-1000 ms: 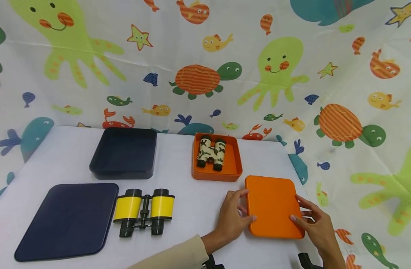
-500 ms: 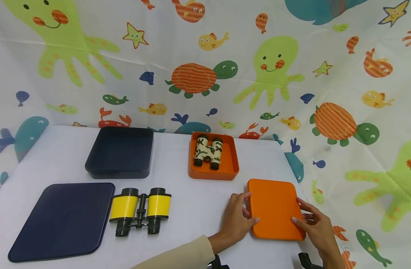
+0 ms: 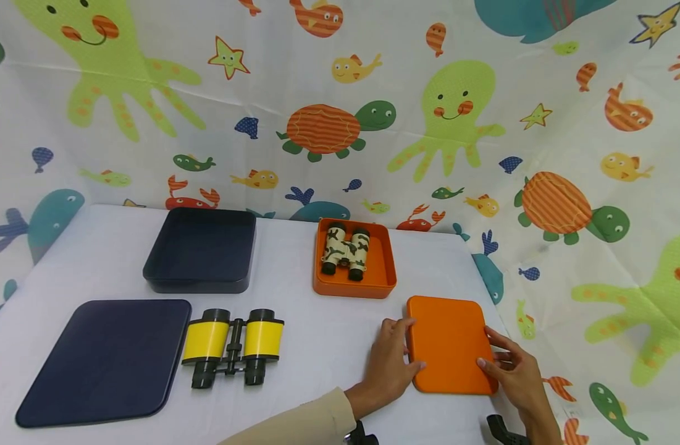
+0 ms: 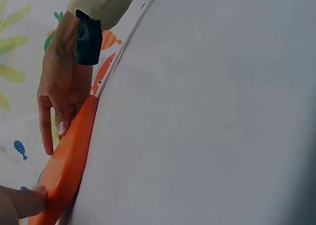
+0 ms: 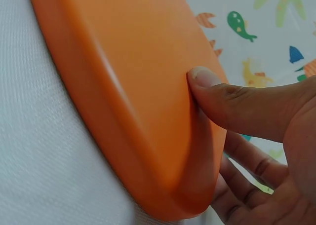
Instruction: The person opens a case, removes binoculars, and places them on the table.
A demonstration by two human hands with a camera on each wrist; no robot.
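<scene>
My left hand (image 3: pixel 388 364) holds the left edge of a square orange lid (image 3: pixel 451 346), its thumb at the top face near the rim. The right hand (image 3: pixel 517 374) grips the opposite edge. In the right wrist view the right thumb (image 5: pixel 207 79) presses on the lid's smooth top, while the other fingers go behind its edge. The lid lies low over the white table at its right side. In the left wrist view the left thumb (image 4: pixel 27 200) meets the lid's near end, and the right hand (image 4: pixel 64 92) is at the far end.
An orange box (image 3: pixel 386 272) holds camouflage binoculars (image 3: pixel 345 250) behind the lid. Yellow-and-black binoculars (image 3: pixel 233 346) lie left of my hands, beside a dark blue lid (image 3: pixel 103 361). A dark blue box (image 3: pixel 203 253) stands behind them. A sea-animal curtain (image 3: pixel 234 136) hangs around the white table (image 3: pixel 301 408).
Both hands keep hold of the orange lid, which has shifted slightly nearer and rightward, then a little back left. The boxes and binoculars stay put while the head view shifts slightly.
</scene>
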